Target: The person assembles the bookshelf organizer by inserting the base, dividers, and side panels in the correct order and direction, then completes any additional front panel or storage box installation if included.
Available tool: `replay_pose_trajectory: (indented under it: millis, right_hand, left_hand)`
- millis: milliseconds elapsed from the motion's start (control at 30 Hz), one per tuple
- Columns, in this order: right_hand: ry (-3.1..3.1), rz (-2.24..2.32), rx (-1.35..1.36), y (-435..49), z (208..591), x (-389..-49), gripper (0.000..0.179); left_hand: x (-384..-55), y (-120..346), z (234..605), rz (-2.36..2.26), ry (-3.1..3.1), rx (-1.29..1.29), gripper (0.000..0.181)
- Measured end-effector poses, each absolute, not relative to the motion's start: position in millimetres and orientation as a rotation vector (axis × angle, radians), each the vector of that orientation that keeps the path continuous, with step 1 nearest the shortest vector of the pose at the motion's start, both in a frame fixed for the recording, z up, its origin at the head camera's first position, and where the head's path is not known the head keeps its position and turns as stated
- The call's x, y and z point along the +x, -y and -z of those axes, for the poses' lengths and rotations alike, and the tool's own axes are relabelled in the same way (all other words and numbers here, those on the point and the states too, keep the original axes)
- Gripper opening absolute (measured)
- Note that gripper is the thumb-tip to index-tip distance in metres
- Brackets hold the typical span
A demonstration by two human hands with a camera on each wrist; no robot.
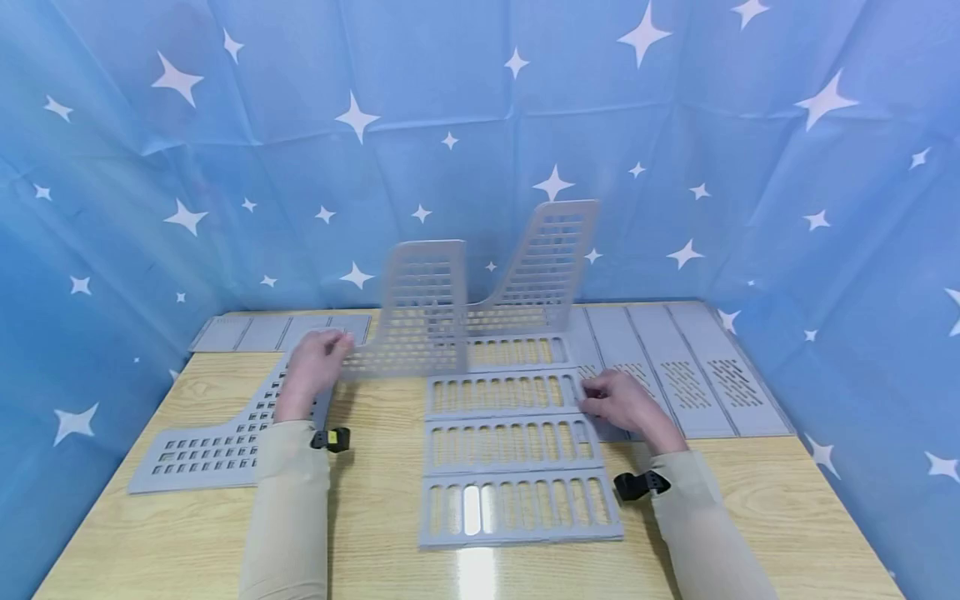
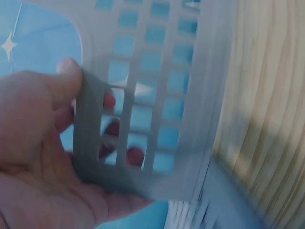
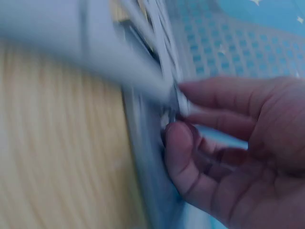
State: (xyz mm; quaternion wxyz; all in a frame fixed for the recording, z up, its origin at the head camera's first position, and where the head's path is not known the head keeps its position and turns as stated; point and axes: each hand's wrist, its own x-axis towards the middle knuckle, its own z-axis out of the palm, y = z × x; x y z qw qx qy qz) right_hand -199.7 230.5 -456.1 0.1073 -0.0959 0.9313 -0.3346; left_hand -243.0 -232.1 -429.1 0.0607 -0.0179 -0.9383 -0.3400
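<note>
Stretching lengthwise near to far on the table, the rack is lying between the hands. Beside the rack's far-left corner, the left mesh is standing upright; the left hand is gripping its left tip. The right hand, nearer the rack, is pinching its right edge.

Creased blue cloth with white stars hangs behind and beside the wood-grained table, whose near part shows a white glare
</note>
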Motion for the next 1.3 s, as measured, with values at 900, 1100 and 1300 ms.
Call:
replay_pose_trajectory:
  millis: [900, 1100, 1300]
  right_hand:
    - [-2.613, 1.155, -0.324, -203.7, 458.9, -205.1, 0.021]
    - [-2.622, 1.102, -0.196, -201.7, 454.2, -200.3, 0.036]
    - [-2.623, 1.074, -0.237, -200.3, 450.4, -197.8, 0.024]
  left_hand:
    - [-243.9, 156.8, 436.4, 1.271, 2.935, -0.382, 0.032]
    - [-244.5, 160.4, 436.1, 1.168, 2.975, -0.361, 0.027]
    - [-245.5, 158.0, 437.1, 1.123, 3.002, -0.325, 0.028]
